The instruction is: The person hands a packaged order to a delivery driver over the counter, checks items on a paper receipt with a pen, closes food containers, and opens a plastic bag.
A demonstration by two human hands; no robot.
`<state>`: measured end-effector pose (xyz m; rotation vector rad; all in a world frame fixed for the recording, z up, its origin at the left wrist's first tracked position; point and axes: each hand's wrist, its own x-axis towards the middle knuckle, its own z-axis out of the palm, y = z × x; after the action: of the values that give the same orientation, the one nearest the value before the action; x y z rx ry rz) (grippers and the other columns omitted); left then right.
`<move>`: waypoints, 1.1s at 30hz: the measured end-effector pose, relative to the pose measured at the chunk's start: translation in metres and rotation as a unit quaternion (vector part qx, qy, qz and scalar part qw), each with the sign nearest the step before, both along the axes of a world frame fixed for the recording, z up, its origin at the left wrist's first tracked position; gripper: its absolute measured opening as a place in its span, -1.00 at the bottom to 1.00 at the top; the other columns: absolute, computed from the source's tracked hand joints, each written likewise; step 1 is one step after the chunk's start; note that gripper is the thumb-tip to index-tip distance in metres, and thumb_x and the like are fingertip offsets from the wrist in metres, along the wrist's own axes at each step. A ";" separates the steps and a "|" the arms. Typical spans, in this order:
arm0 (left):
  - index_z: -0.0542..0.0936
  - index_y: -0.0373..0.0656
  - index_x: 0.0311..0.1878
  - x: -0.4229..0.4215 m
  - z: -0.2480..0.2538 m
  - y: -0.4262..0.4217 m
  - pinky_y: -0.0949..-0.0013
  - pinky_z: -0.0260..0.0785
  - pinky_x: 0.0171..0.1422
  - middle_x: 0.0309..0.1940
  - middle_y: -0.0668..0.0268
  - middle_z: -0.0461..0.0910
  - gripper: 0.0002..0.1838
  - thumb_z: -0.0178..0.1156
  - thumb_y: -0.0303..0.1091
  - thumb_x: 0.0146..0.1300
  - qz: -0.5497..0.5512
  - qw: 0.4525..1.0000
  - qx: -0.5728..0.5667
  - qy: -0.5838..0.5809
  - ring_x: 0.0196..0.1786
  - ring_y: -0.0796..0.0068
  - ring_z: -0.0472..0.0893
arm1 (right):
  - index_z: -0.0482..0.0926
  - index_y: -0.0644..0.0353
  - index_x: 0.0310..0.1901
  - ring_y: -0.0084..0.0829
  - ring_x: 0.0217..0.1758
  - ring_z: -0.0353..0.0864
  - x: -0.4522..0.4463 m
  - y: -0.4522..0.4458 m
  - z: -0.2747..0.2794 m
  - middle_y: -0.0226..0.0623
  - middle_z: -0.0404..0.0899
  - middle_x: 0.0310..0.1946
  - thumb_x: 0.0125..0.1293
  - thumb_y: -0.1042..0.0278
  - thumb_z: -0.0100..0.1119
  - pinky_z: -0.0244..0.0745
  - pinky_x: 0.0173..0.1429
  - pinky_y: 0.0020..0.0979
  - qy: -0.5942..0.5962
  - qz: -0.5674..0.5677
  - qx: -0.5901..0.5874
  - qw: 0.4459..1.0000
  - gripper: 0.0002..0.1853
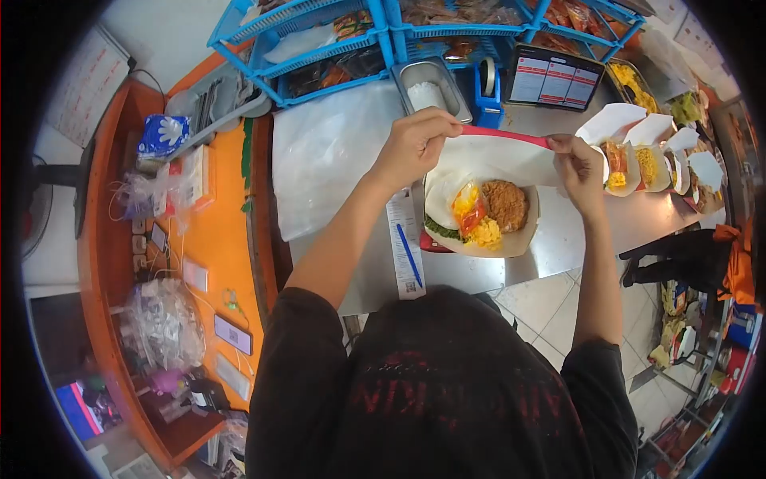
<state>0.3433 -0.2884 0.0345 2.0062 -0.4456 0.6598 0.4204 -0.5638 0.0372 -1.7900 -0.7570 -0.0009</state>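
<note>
An open food box (523, 239) stands on the metal counter in front of me, with a fried patty (505, 206), a white egg-like round (448, 198), scrambled egg, red sauce and greens inside. My left hand (419, 144) pinches the left end of the box lid's red edge (507, 134). At its right end, my right hand (578, 172) has its fingers closed on the same lid. Left of the box lies a printed receipt (407, 263) with a blue pen (409, 255) across it.
Blue baskets (323, 56) with packets line the back, beside a metal tub (431, 89) and a tablet (556, 77). More filled boxes (648, 168) stand at the right. An orange shelf (215, 255) with phones and bags is at the left; a person's dark legs (678, 254) show at right.
</note>
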 end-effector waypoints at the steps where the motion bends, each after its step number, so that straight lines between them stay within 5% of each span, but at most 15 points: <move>1: 0.56 -0.29 -0.32 -0.001 0.003 0.001 0.35 0.44 -0.15 -0.28 0.17 0.60 -0.91 0.15 -0.58 0.07 -0.021 1.000 -0.003 -0.010 -0.20 0.28 0.61 | 0.56 0.33 -0.30 -0.57 -0.20 0.55 0.000 0.001 0.003 -0.23 0.61 -0.21 0.23 0.66 0.01 0.42 -0.06 -0.53 0.003 0.023 0.043 0.999 -0.88; 3: 0.56 -0.29 -0.34 -0.006 0.011 0.001 0.37 0.44 -0.16 -0.29 0.21 0.61 -0.92 0.18 -0.57 0.05 -0.039 0.999 -0.005 -0.014 -0.20 0.35 0.62 | 0.57 0.31 -0.30 -0.55 -0.18 0.55 -0.002 -0.001 0.009 -0.23 0.62 -0.20 0.22 0.66 0.04 0.42 -0.04 -0.53 0.043 0.035 0.055 0.997 -0.89; 5: 0.57 -0.27 -0.42 -0.008 0.020 -0.002 0.43 0.41 -0.09 -0.32 0.25 0.61 -0.95 0.25 -0.59 0.02 -0.037 0.986 -0.070 0.150 -0.23 0.51 0.58 | 0.61 0.24 -0.30 -0.56 -0.11 0.55 0.002 -0.007 0.011 -0.22 0.61 -0.17 0.19 0.62 0.14 0.41 -0.01 -0.56 0.130 0.017 0.028 0.991 -0.90; 9: 0.54 -0.27 -0.34 -0.008 0.028 -0.001 0.44 0.40 -0.07 -0.32 0.29 0.58 -0.85 0.30 -0.54 0.00 -0.050 0.976 -0.119 0.172 -0.23 0.60 0.54 | 0.62 0.27 -0.30 -0.51 -0.12 0.54 -0.004 -0.008 0.024 -0.18 0.60 -0.19 0.20 0.51 0.19 0.39 0.01 -0.50 0.140 -0.006 0.013 0.990 -0.93; 11: 0.49 -0.27 -0.22 -0.026 0.033 0.014 0.42 0.37 -0.07 -0.32 0.23 0.55 -0.72 0.33 -0.44 0.00 -0.203 0.900 -0.066 0.380 -0.25 0.53 0.51 | 0.56 0.36 -0.17 -0.45 -0.14 0.52 -0.023 -0.027 0.039 -0.17 0.57 -0.27 0.20 0.37 0.21 0.38 0.01 -0.41 0.072 0.172 -0.204 0.961 -0.76; 12: 0.49 -0.27 -0.22 -0.035 0.025 0.011 0.42 0.37 -0.07 -0.32 0.23 0.55 -0.72 0.33 -0.44 0.00 -0.202 0.901 -0.066 0.379 -0.25 0.53 0.51 | 0.56 0.36 -0.17 -0.45 -0.14 0.52 -0.035 -0.030 0.032 -0.17 0.57 -0.27 0.20 0.37 0.21 0.38 0.01 -0.41 0.071 0.173 -0.205 0.961 -0.76; 14: 0.43 -0.30 -0.11 -0.065 -0.002 -0.006 0.34 0.37 -0.08 -0.31 0.13 0.54 -0.61 0.31 -0.35 0.02 -0.020 0.915 0.179 0.362 -0.23 0.33 0.53 | 0.45 0.44 -0.06 -0.29 -0.11 0.51 -0.060 -0.032 0.000 -0.11 0.50 -0.22 0.16 0.20 0.25 0.38 0.03 -0.31 0.188 0.061 -0.179 0.964 -0.53; 15: 0.43 -0.30 -0.11 -0.076 -0.004 -0.015 0.34 0.37 -0.08 -0.31 0.13 0.54 -0.61 0.31 -0.35 0.02 -0.021 0.915 0.177 0.363 -0.23 0.33 0.53 | 0.45 0.44 -0.06 -0.29 -0.11 0.51 -0.072 -0.028 -0.008 -0.11 0.50 -0.22 0.16 0.20 0.25 0.38 0.03 -0.31 0.190 0.061 -0.181 0.963 -0.53; 17: 0.46 -0.33 -0.13 -0.092 -0.005 -0.034 0.27 0.35 -0.03 -0.28 0.05 0.53 -0.59 0.31 -0.27 0.03 0.220 0.930 0.196 0.220 -0.15 0.12 0.52 | 0.45 0.40 -0.03 -0.30 -0.07 0.45 -0.094 -0.016 -0.023 -0.12 0.44 -0.11 0.08 0.17 0.32 0.38 -0.01 -0.35 -0.065 -0.183 -0.293 0.936 -0.47; 19: 0.49 -0.34 -0.12 -0.097 -0.012 -0.037 0.22 0.37 -0.02 -0.23 -0.01 0.55 -0.58 0.32 -0.28 0.00 0.280 0.899 0.206 0.265 -0.11 0.04 0.54 | 0.45 0.42 -0.06 -0.17 -0.11 0.47 -0.102 -0.018 -0.044 -0.02 0.42 -0.10 0.09 0.13 0.32 0.40 0.01 -0.27 0.097 -0.170 -0.215 0.957 -0.47; 21: 0.50 -0.38 -0.12 -0.098 -0.017 -0.035 0.26 0.41 -0.05 -0.24 -0.02 0.58 -0.57 0.33 -0.30 0.00 0.196 0.927 0.007 0.321 -0.15 0.09 0.59 | 0.46 0.42 -0.05 -0.18 -0.10 0.44 -0.105 -0.018 -0.052 -0.01 0.39 -0.07 0.18 0.10 0.21 0.35 0.11 -0.18 0.027 -0.131 -0.341 0.931 -0.50; 24: 0.50 -0.41 -0.13 -0.098 -0.029 -0.021 0.34 0.43 -0.15 -0.33 0.06 0.62 -0.55 0.34 -0.26 0.01 0.160 0.913 -0.028 0.374 -0.27 0.30 0.62 | 0.32 0.59 0.11 -0.11 0.01 0.40 -0.118 0.000 -0.057 0.13 0.38 -0.14 0.03 0.01 0.32 0.37 0.11 -0.23 0.090 -0.260 -0.244 0.930 -0.20; 25: 0.52 -0.41 -0.16 -0.096 -0.034 -0.014 0.34 0.42 -0.17 -0.37 0.09 0.62 -0.55 0.36 -0.24 -0.01 0.151 0.903 -0.042 0.400 -0.31 0.34 0.61 | 0.29 0.63 0.09 0.06 -0.02 0.46 -0.119 0.006 -0.044 0.26 0.41 -0.12 -0.02 0.09 0.35 0.41 0.06 -0.22 0.178 -0.254 -0.191 0.931 -0.19; 30: 0.55 -0.38 -0.22 -0.092 -0.012 -0.002 0.45 0.35 -0.28 -0.42 0.24 0.59 -0.63 0.27 -0.20 0.13 0.125 0.870 -0.020 0.476 -0.40 0.58 0.49 | 0.38 0.55 0.00 0.03 -0.22 0.59 -0.119 0.005 -0.006 0.12 0.59 -0.32 0.05 0.08 0.28 0.46 -0.06 -0.19 0.253 -0.233 -0.176 0.922 -0.33; 33: 0.55 -0.36 -0.17 -0.090 -0.010 -0.004 0.50 0.32 -0.18 -0.32 0.31 0.58 -0.61 -0.03 -0.16 0.36 0.048 0.800 -0.144 0.580 -0.32 0.60 0.49 | 0.41 0.52 -0.05 0.06 -0.23 0.57 -0.113 0.012 -0.008 0.11 0.59 -0.35 0.19 0.02 0.08 0.44 -0.06 -0.14 0.284 -0.167 -0.200 0.923 -0.41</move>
<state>0.2532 -0.2926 0.0248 1.7545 0.4810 -0.4921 0.3070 -0.5520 0.0295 -2.1377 -0.0237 0.4567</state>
